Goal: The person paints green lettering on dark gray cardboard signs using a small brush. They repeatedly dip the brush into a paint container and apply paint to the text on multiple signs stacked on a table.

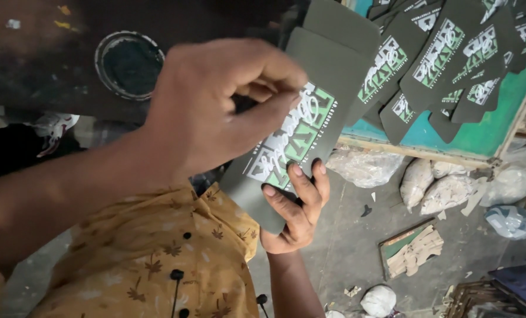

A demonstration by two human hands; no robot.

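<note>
Over grey floor (345, 247), our right hand (295, 215) grips the lower end of the printed strip (330, 65); our left hand (215, 100) pinches its middle, and the strip runs up-right.

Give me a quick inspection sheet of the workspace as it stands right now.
Surface: teal table with a wooden edge, mostly covered.
Job's things: dark printed fabric piece held between both hands; more printed pieces overlapping on the table.
Clutter: tin lid on a dark stained top; stuffed plastic bags, cardboard scraps on the floor.
Grippers: left hand pinches the piece's upper part; right hand supports its lower end.
Cables: thin black cord on the yellow shirt.
Surroundings: grey concrete floor.
</note>
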